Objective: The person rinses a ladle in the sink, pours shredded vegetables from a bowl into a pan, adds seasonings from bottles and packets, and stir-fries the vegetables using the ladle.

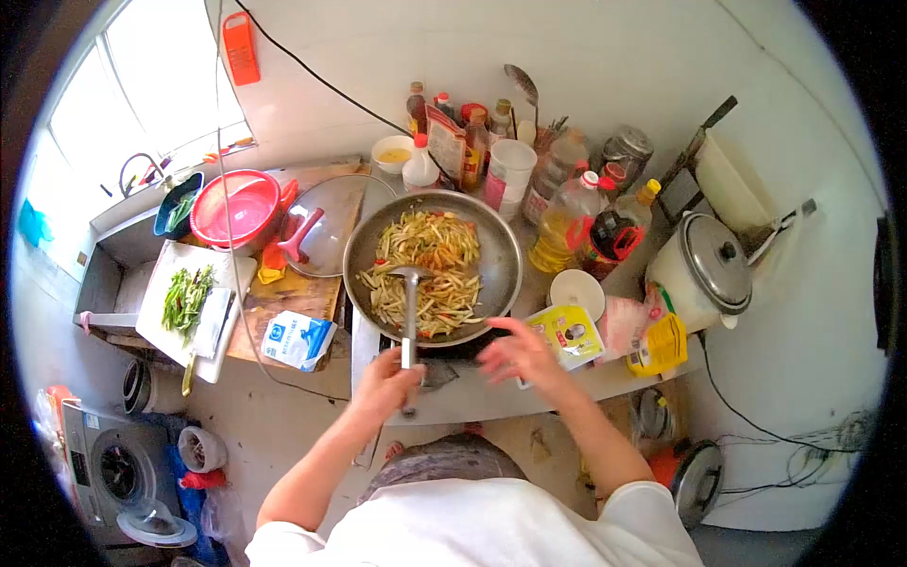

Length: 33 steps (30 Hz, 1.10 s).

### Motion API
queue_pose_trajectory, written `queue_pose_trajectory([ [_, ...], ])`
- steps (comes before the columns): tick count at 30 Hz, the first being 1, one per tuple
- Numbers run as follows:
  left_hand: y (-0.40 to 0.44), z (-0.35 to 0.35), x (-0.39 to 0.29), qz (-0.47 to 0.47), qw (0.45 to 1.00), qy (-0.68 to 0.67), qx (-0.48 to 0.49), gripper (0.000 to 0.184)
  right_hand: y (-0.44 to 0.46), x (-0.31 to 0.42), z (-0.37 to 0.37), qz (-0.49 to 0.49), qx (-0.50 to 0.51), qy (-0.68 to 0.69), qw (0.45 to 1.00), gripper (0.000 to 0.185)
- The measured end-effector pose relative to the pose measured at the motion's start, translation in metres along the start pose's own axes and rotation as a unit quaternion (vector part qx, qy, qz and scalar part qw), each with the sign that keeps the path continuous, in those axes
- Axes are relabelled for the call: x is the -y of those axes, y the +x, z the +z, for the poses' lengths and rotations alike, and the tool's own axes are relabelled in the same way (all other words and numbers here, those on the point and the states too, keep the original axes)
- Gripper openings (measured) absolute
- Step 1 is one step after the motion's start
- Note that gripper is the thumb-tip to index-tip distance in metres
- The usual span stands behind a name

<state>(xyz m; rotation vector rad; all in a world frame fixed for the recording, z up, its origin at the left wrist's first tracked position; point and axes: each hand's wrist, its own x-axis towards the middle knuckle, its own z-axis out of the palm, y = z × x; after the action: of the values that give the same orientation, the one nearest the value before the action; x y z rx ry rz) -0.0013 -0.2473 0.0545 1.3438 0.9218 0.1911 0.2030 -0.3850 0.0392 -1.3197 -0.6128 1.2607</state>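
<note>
My left hand (pixel 388 383) is closed around the handle of a metal spatula (pixel 410 312). The spatula's head rests among pale shredded vegetables (pixel 439 274), mixed with small red bits and a patch of reddish-brown seasoning. They lie in a wide metal pan (pixel 505 255) on the stove. At the pan's lower right, my right hand (pixel 518 354) hovers with its fingers spread and nothing in them. Closest to it is a yellow and white seasoning packet (pixel 570 335) on the counter, with a small white bowl (pixel 577 291) just behind.
Oil and sauce bottles (pixel 567 222) crowd behind the pan. A lidded rice cooker (pixel 694 269) stands at right. To the left are a glass lid (pixel 326 227), a red basin (pixel 236 210), a blue-white packet (pixel 298 340), and a cutting board (pixel 161 307) with green peppers and a knife (pixel 210 326).
</note>
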Motion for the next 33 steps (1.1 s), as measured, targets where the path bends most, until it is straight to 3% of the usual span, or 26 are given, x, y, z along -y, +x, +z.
queue_pose_trajectory([
  [1, 0.011, 0.009, 0.012, -0.004, 0.997, -0.014, 0.071, 0.033, 0.006, 0.008, 0.026, 0.018, 0.050, 0.028, 0.998, 0.053],
  [2, 0.011, 0.029, 0.012, -0.001, 0.997, -0.050, 0.065, 0.029, 0.012, 0.007, 0.043, 0.015, 0.066, 0.031, 0.997, 0.053],
  [3, 0.014, 0.035, 0.015, 0.011, 0.994, -0.007, 0.107, 0.023, 0.030, -0.008, 0.044, 0.005, 0.057, -0.083, 0.995, 0.057],
  [6, 0.006, 0.039, 0.014, 0.041, 0.984, -0.034, 0.173, 0.031, 0.026, -0.016, 0.032, 0.015, 0.010, -0.131, 0.991, 0.064],
  [10, -0.008, 0.021, 0.021, 0.069, 0.967, 0.092, 0.229, 0.038, 0.017, -0.020, 0.021, 0.062, -0.036, -0.242, 0.968, 0.069],
  [13, -0.015, 0.003, 0.029, 0.263, 0.951, 0.154, 0.043, 0.037, 0.013, -0.010, 0.016, 0.013, -0.081, -0.376, 0.923, 0.063],
  [14, -0.016, -0.008, 0.033, 0.287, 0.936, 0.200, -0.045, 0.037, 0.018, -0.002, 0.009, 0.008, -0.084, -0.378, 0.922, 0.059],
  [16, -0.017, -0.037, 0.044, 0.342, 0.857, 0.326, -0.207, 0.035, 0.031, 0.008, -0.008, -0.055, -0.103, -0.397, 0.910, 0.051],
  [17, -0.021, -0.049, 0.052, 0.330, 0.830, 0.380, -0.240, 0.037, 0.045, 0.008, -0.017, -0.116, -0.120, -0.411, 0.896, 0.046],
  [19, -0.025, -0.062, 0.081, 0.207, 0.926, 0.267, -0.167, 0.038, 0.071, 0.028, -0.022, -0.066, -0.142, -0.398, 0.904, 0.044],
  [21, -0.031, -0.060, 0.088, 0.024, 0.999, 0.013, -0.026, 0.039, 0.092, 0.027, -0.028, -0.028, -0.150, -0.367, 0.918, 0.042],
  [22, -0.033, -0.061, 0.090, -0.069, 0.990, -0.116, 0.045, 0.040, 0.106, 0.019, -0.033, -0.013, -0.146, -0.344, 0.928, 0.042],
  [27, -0.037, -0.054, 0.087, -0.041, 0.984, -0.169, 0.045, 0.042, 0.073, 0.029, -0.028, 0.012, -0.005, -0.277, 0.961, 0.037],
  [33, -0.035, -0.052, 0.089, -0.049, 0.983, -0.173, 0.035, 0.041, 0.121, 0.041, -0.028, -0.048, -0.088, -0.325, 0.941, 0.035],
])
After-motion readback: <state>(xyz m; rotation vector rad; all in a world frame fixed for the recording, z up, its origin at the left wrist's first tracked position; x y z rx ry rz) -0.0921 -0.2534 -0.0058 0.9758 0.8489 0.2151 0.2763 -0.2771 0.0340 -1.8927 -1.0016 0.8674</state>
